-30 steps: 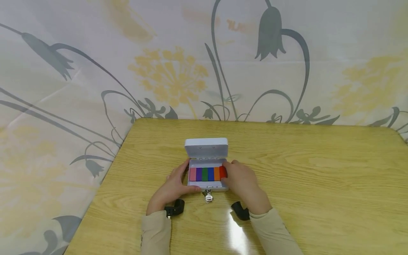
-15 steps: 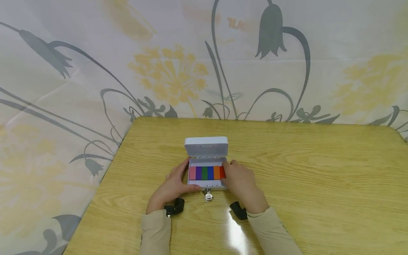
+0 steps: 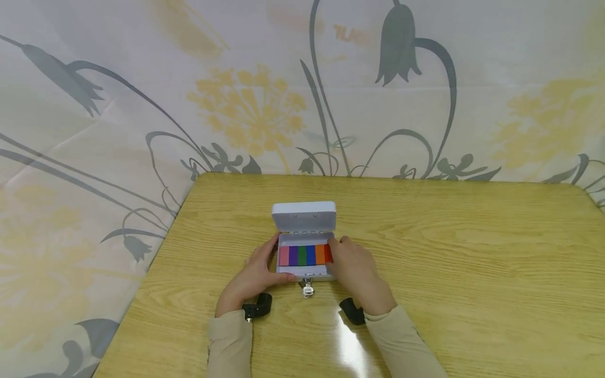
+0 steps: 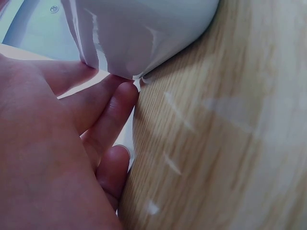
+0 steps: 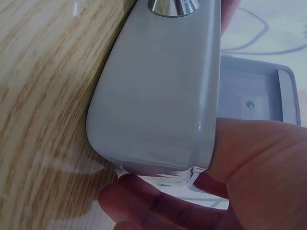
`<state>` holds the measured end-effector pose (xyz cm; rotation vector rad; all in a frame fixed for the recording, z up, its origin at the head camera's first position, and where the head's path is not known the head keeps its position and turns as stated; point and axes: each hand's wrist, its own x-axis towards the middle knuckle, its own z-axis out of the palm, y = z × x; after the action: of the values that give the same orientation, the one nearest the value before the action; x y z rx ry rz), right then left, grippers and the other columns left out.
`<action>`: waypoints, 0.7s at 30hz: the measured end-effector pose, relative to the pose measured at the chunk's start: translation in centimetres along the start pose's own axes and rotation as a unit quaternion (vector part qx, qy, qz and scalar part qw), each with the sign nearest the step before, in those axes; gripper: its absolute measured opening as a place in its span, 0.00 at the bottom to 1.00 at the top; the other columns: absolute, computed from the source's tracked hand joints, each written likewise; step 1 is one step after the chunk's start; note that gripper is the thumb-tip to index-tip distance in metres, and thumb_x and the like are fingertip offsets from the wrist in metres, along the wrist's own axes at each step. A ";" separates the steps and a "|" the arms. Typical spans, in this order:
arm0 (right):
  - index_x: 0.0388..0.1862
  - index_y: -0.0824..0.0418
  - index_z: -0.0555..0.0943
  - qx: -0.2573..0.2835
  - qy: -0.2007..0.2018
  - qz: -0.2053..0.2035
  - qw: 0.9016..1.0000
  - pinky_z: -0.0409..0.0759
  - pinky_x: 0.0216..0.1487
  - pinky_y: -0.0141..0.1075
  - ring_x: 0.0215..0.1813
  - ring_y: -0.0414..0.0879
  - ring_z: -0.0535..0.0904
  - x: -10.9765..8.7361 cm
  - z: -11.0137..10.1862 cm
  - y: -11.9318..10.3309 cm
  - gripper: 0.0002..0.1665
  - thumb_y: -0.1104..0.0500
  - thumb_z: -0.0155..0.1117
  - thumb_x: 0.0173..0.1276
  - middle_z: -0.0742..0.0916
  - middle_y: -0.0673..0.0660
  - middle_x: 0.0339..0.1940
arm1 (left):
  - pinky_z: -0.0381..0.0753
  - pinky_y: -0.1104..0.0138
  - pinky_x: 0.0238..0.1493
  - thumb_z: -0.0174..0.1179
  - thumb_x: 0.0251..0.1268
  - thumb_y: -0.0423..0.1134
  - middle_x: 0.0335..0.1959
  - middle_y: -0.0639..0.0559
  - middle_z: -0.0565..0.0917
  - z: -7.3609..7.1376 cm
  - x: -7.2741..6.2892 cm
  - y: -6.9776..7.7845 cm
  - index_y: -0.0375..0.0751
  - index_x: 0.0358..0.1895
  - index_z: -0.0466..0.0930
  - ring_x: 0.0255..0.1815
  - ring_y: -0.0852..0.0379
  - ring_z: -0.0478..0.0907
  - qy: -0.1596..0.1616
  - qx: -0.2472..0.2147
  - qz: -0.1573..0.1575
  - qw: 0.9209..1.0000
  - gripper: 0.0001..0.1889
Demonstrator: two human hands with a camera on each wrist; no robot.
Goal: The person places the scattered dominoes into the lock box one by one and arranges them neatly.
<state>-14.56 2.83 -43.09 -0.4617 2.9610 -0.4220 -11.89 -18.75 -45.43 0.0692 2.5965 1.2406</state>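
A small white lockable cash box stands on the table with its lid raised. Several coloured bars lie side by side in it, from a pink bar to a red bar at the right end. My left hand holds the box's left side, thumb along the front edge and fingers toward the back corner. With thumb and index finger at the red bar's ends, my right hand pinches it. In the right wrist view its other fingers lie outside the box wall.
Keys hang from the lock at the box's front. The wood-patterned table reaches back to a flower-printed curtain. A black wrist camera sits at the left wrist, another black wrist camera at the right.
The red bar has shifted slightly left and settled against the orange bar, my right hand moving with it. My left hand keeps its hold on the box.
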 end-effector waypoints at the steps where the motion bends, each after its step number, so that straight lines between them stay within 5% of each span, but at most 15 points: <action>1: 0.44 0.64 0.77 0.000 0.000 0.000 1.000 0.70 0.19 0.39 0.24 0.48 0.72 0.0 0.0 0.0 0.20 0.58 0.65 0.53 0.77 0.59 0.30 | 0.42 0.46 0.62 0.68 0.35 0.61 0.68 0.52 0.54 0.0 0.0 0.0 0.61 0.70 0.44 0.66 0.50 0.48 0.000 -0.001 -0.001 1.000 0.55; 21: 0.49 0.56 0.77 0.016 -0.033 0.019 0.999 0.69 0.19 0.38 0.25 0.47 0.71 0.2 -0.1 0.3 0.23 0.55 0.66 0.52 0.78 0.57 0.33 | 0.42 0.49 0.61 0.69 0.34 0.61 0.67 0.55 0.55 0.2 0.2 -0.4 0.62 0.70 0.44 0.65 0.51 0.50 0.001 -0.007 0.009 1.000 0.56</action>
<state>-14.88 3.01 -43.13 -0.4056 2.8909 -0.4407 -12.05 -18.84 -45.91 0.0881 2.5942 1.2661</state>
